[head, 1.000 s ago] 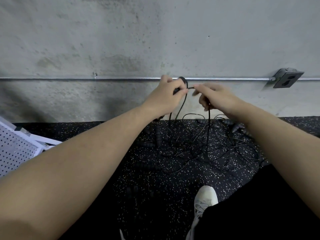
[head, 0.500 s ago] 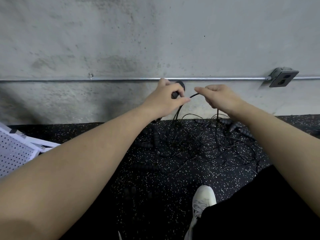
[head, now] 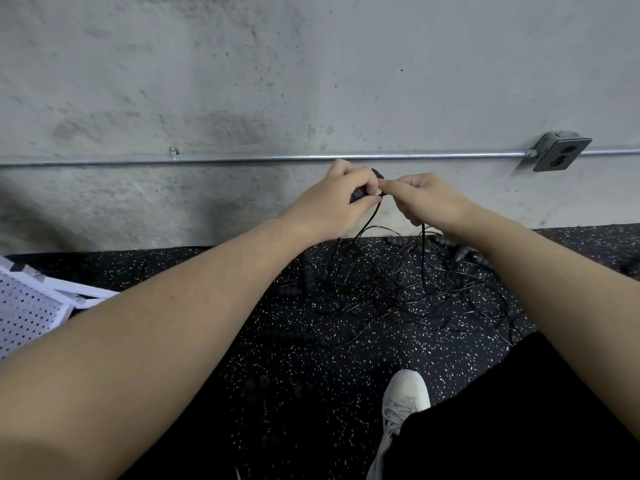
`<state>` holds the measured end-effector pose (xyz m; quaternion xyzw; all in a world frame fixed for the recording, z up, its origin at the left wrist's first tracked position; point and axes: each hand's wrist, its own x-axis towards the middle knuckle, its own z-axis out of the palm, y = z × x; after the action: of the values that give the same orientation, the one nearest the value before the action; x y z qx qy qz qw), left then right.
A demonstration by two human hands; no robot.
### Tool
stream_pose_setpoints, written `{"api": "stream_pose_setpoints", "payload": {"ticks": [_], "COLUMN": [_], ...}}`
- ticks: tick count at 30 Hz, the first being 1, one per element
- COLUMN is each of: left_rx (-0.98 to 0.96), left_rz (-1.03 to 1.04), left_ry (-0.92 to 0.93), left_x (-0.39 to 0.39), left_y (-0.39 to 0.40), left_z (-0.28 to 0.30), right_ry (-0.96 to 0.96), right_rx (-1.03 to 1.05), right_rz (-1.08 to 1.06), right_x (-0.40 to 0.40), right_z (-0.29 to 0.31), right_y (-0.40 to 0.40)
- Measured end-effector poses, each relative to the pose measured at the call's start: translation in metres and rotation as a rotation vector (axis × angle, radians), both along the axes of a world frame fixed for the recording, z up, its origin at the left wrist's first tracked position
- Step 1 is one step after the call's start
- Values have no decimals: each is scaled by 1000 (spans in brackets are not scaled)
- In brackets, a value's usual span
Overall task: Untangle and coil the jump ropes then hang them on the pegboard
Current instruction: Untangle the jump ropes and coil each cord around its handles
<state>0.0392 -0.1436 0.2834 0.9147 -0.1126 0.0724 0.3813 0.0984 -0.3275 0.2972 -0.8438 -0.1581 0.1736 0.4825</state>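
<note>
Against concrete wall, my left hand clamps a rope handle; right hand pinches its cord, tangle at six o'clock below.

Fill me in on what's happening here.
A person is working on tangled jump ropes. The left hand grips a black handle, and the right hand pinches the thin cord beside it. Both are raised in front of the wall. The rest of the ropes lie in a heap on the floor, and the pegboard lies at left, with nothing hung on it.
</note>
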Motion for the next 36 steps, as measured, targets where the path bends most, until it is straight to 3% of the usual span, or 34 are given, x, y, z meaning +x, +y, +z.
{"api": "stream_pose_setpoints", "payload": {"ticks": [4, 8, 15, 20, 25, 28, 34, 36], "left_rx": [116, 87, -10, -25, 56, 57, 75, 89], "left_rz": [-19, 30, 341, 352, 125, 22, 25, 51], "left_ry": [17, 13, 146, 232, 229, 173, 117, 114], "left_x": [1, 1, 11, 9, 2, -1, 5, 6], "left_y": [-1, 2, 29, 34, 2, -16, -18, -15], "left_z": [0, 6, 15, 6, 11, 4, 0, 2], "right_ry": [36, 75, 229, 10, -66, -64, 31, 59], "right_rx": [37, 36, -336, -214, -67, 38, 159, 96], "right_rz": [35, 44, -19, -230, -186, -153, -25, 2], "right_x": [-1, 0, 3, 13, 9, 7, 6, 4], "right_z": [0, -1, -10, -1, -3, -3, -2, -3], "right_y": [-1, -6, -35, -46, -27, -12, -21, -30]}}
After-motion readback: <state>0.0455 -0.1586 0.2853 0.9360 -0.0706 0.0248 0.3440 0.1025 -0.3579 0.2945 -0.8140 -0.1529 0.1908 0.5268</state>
